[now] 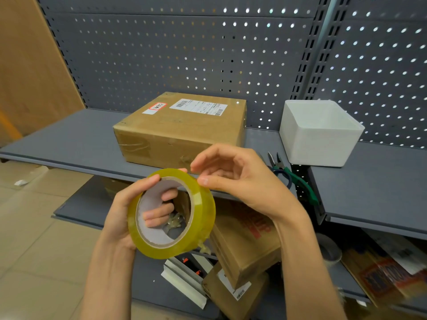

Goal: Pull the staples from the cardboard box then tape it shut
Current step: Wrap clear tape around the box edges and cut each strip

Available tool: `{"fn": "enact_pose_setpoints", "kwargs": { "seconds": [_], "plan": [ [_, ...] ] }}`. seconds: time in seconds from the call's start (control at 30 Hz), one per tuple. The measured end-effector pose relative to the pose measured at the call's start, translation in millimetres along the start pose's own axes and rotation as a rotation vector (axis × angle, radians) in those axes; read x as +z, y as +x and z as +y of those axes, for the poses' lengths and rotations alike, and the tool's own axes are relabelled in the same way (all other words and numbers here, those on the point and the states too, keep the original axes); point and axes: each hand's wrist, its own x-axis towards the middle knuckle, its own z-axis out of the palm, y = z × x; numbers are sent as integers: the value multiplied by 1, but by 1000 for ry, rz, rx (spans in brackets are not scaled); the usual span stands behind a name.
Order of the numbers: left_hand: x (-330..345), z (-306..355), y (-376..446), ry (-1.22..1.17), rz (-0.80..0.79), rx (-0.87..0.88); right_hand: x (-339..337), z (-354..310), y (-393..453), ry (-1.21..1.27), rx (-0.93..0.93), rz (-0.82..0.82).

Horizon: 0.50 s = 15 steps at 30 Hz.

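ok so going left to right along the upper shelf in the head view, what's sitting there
cardboard box with shipping labels → green-handled pliers at the shelf's front edge → white square bin

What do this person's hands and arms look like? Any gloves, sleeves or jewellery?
Both the left hand and the right hand are bare: no gloves, rings, watch or bracelets show. The forearms are uncovered down to the picture's lower edge, so no sleeve is visible. Fingernails look short and unpainted.
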Motion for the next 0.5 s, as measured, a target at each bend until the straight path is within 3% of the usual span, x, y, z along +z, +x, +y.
{"fn": "enact_pose_setpoints", "kwargs": {
  "seconds": [0.33,0.5],
  "plan": [
    [-15,0,3,-87,-8,-48,14,-3,-4,-237,65,-3],
    [-23,14,-7,-145,-4,38,16,-10,-10,-146,58,41]
  ]
}}
